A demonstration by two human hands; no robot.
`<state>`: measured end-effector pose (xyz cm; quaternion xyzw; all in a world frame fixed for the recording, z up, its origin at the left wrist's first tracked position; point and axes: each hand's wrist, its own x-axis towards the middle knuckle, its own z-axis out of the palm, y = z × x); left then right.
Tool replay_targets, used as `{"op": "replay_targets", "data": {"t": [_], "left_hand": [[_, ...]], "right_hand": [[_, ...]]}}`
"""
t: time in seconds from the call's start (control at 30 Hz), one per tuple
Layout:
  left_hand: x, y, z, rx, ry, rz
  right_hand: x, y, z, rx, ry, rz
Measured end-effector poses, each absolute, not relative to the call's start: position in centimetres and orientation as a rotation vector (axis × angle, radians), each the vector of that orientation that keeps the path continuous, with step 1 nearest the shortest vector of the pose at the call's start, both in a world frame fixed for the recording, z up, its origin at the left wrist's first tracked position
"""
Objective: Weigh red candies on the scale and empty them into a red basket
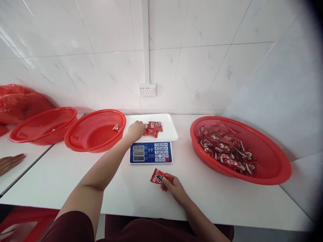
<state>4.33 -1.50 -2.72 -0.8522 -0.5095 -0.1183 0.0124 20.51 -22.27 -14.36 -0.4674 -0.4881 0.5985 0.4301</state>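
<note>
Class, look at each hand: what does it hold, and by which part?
The right hand holds a red packet by its near edge, in the fingers. The left hand touches the packets on the scale; a grip cannot be told.

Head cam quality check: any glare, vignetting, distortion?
Head view: even, soft light; faint reflections on the wall tiles; dark vignette at the right edge; wide-angle bending stretches the right basket; scale display is too small to read; both hands look sharp.

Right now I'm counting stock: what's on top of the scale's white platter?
A few red packets lie on the scale's white platter, with the left hand resting on them. Any packets beneath the hand are hidden.
</note>
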Motion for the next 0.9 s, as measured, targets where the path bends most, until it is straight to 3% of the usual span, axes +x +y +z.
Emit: {"op": "replay_targets", "data": {"t": [0.13,0.4,0.67,0.9], "left_hand": [[3.0,-1.7,-2.2,-2.592,-1.709,-0.551],[-3.3,-3.2,-1.0,-2.223,-2.167,-1.599],[-8.9,-4.5,-2.0,-1.945,-2.041,-1.289],[-4.0,-4.6,-3.7,-2.402,-1.620,-1.027]], "right_hand": [[20.6,-22.3,-14.6,-1.177,-1.221,1.503],[20.6,-22.4,-14.4,-1.163,-1.289,1.495],[20.6,-22.5,-14.9,-1.149,-1.328,1.489],[20.4,-22.3,-14.7,-1.169,-1.303,1.497]]}}
